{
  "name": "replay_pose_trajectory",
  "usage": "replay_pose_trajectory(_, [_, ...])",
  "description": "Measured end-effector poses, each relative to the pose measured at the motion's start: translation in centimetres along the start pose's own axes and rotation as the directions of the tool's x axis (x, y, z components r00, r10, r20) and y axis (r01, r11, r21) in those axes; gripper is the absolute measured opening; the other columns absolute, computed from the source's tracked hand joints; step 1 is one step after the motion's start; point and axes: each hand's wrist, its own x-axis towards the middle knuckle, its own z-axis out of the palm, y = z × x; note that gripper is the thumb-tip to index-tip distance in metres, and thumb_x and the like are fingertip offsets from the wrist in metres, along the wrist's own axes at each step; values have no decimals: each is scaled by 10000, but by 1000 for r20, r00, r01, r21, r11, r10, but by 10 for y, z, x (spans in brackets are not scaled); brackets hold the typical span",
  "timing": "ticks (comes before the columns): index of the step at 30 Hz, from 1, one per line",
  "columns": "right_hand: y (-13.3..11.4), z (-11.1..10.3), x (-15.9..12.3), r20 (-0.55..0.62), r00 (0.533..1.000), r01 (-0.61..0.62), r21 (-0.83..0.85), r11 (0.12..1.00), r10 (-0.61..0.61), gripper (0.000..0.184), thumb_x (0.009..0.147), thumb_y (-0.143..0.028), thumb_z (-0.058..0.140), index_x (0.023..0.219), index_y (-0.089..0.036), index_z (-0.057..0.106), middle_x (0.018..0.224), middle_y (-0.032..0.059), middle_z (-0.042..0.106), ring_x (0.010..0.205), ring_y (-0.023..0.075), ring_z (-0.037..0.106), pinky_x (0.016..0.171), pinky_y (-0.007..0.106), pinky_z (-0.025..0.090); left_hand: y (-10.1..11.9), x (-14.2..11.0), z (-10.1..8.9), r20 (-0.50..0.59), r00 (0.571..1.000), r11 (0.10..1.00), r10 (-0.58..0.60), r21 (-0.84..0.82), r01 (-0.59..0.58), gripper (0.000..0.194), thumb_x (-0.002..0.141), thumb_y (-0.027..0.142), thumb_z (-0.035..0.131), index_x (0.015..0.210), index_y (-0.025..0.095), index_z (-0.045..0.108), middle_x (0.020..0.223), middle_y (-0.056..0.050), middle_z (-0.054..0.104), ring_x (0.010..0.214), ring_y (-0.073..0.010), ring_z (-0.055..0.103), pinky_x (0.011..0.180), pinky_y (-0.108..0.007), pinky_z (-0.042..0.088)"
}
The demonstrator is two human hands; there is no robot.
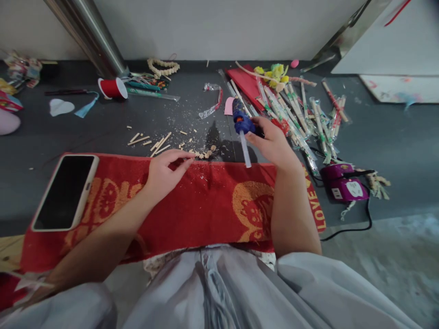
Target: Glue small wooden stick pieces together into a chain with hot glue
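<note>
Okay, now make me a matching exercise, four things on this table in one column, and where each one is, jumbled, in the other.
1. phone
2. red spool
3. glue gun
4. purple box

A. in the right hand
B. to the right of the towel
C. on the towel
D. beside the metal post

Pairs: 1-C, 2-D, 3-A, 4-B

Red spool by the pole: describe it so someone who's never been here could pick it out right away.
Find the thick, shiny metal pole at the back left of the dark grey tabletop. Right in front of its foot lies a white-ended round spool wound in bright red. Its flat neighbours are a white heart and a pale blue tassel.
</note>
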Motion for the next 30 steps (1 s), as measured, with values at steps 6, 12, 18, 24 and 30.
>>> replay_pose_trajectory(6, [-17,14,-4,118,992,-101,470,877,52,504,913,-645,366,1098,-227,579,936,72,664,763,179,638,714,351,545,-8,9,0,0,917,815,-398,-458,354,182,717,331,773,873,240,753,813,-23,752,587,-114,587,547,-273,470])
replay_pose_trajectory(12, [-38,29,-9,233,972,-192,725,661,26,469,794,-624,657,964,-188,619,725,-12,589,569,84,535,568,249,513,-8,16,-2,76,872,525,-483,-772,358,245,552,227,867,784,230,789,708,-11,737,521,-45,494,485,-178,389])
replay_pose_trajectory(18, [-44,37,-11,347,936,-324,791,519,55,439,712,-526,783,864,-128,675,581,-44,578,444,44,487,421,182,464,-7,19,-3,92,866,412,-491,-852,324,138,633,127,847,715,202,764,687,-11,709,493,-26,468,470,-155,389])
replay_pose_trajectory(24, [-51,38,-13,399,917,-355,798,488,14,460,692,-575,771,746,-139,635,519,-41,597,389,42,496,388,169,466,-2,21,-5,137,838,337,-528,-872,354,128,713,75,778,704,199,750,677,1,692,483,-18,465,472,-140,398])
replay_pose_trajectory(30, [-54,38,-16,478,878,-413,754,510,4,492,695,-589,756,770,-111,672,528,-6,650,374,55,545,380,157,467,0,21,-6,178,821,267,-543,-890,370,137,730,41,743,718,178,744,655,12,675,469,-9,463,477,-127,406])
